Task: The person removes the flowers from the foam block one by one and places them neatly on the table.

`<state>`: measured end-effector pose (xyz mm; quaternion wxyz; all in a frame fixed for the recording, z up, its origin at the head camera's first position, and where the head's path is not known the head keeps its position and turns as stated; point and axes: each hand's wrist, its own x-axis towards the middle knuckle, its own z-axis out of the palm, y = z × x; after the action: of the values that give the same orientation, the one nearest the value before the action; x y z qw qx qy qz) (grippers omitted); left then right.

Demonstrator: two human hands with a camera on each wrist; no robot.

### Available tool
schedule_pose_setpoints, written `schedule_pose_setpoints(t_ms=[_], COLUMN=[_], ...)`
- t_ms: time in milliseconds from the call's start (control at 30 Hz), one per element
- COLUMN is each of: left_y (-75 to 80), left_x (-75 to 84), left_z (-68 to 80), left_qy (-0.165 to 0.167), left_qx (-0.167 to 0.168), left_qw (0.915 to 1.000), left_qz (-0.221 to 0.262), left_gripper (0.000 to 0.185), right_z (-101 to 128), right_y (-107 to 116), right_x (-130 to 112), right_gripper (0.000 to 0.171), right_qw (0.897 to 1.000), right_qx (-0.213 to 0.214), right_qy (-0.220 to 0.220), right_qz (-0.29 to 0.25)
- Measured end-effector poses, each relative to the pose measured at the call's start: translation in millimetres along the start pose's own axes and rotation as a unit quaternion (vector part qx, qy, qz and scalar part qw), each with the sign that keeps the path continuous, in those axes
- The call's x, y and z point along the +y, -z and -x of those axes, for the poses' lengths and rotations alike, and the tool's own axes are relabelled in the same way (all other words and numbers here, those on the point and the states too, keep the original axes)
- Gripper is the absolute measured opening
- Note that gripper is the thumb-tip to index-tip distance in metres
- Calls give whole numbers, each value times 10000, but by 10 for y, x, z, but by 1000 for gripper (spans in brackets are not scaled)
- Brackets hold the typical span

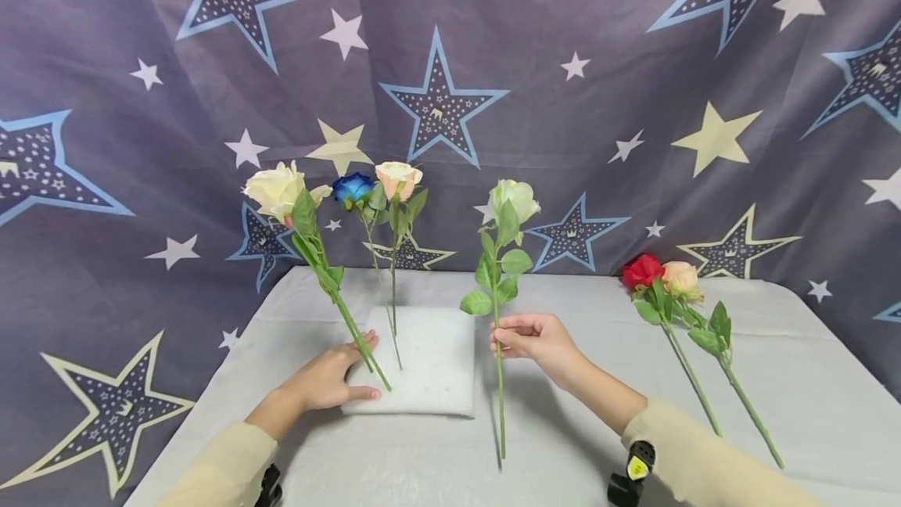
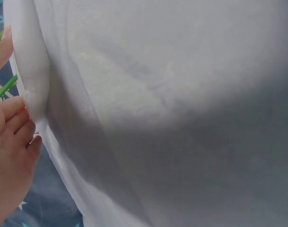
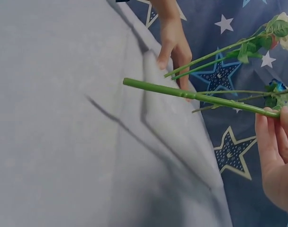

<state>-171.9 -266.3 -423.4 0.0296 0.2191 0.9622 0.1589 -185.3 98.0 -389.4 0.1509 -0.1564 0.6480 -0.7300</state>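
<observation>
Stem upright in your right hand, foam block to its left.

Your left hand (image 1: pixel 331 382) rests flat, fingers straight, on the white foam block (image 1: pixel 436 382), beside the cream rose (image 1: pixel 281 190) already planted. Your right hand (image 1: pixel 538 339) pinches the green-white rose (image 1: pixel 514 198) mid-stem, fingers curled round it; its long axis runs near vertical, cut end just above the table (image 1: pixel 563 460), right of the block's edge.

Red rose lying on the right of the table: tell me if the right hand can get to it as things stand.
Probably not yet: the right hand grips the pale green rose by its stem. The red rose lies beside it on the table, with nothing between them.
</observation>
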Motion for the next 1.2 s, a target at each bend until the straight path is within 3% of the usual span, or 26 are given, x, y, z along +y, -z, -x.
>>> schedule_pose_setpoints(t_ms=[367,600,1200], left_y=[-36,-37,-21], left_x=[-20,-27,-26], left_z=[0,5,13], left_qy=[27,-5,51], left_qx=[38,57,65], left_qw=[10000,10000,10000], left_qz=[11,28,32], left_gripper=[91,91,91], right_z=[195,329,598], right_y=[281,484,1070], right_x=[146,193,244], right_gripper=[37,22,12], right_qw=[9999,9986,9907], right_qx=[78,282,766], right_qy=[-128,-440,-1122], right_qz=[81,-72,84])
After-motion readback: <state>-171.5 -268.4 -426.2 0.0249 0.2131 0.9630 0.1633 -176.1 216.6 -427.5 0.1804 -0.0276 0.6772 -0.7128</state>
